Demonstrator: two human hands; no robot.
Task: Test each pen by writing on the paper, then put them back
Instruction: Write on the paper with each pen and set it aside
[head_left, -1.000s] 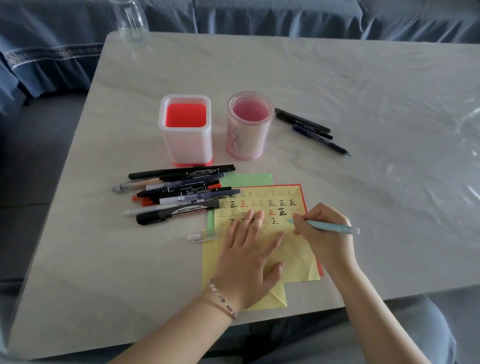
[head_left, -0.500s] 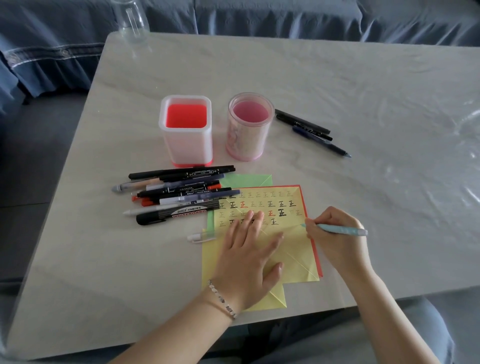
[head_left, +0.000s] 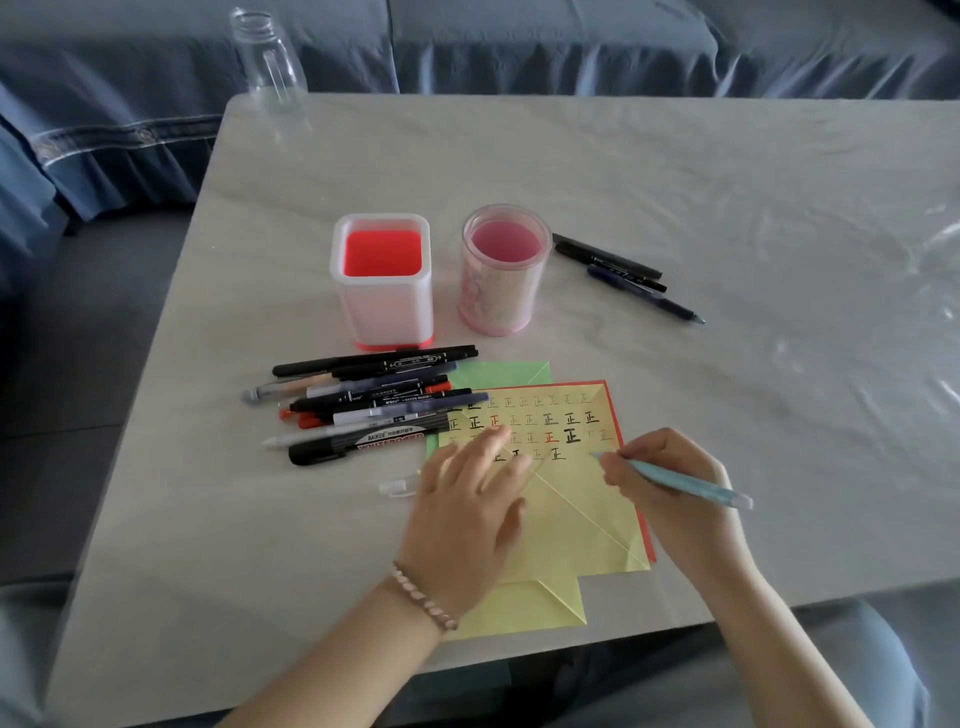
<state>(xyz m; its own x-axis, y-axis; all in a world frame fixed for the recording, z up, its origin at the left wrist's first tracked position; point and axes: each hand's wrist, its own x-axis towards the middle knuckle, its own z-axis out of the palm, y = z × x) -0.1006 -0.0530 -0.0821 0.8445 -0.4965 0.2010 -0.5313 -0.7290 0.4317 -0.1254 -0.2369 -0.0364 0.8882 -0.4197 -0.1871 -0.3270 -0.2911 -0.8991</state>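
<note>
We see right hand (head_left: 670, 483) fingers clamped on pen (head_left: 675, 480), tip on paper (head_left: 571, 509); left hand (head_left: 467, 514) flat on paper, fingers apart.

Left of the yellow paper (head_left: 571, 519) a heap of pens (head_left: 363, 400) blocked my way. Behind the paper stood the square holder (head_left: 383, 306) and round holder (head_left: 503, 291). Right of the paper the surface (head_left: 779, 415) lay open to my hand.

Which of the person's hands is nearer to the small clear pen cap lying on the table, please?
Left. The left hand lies flat on the yellow paper, just right of the small clear pen cap; the right hand writes farther right.
</note>
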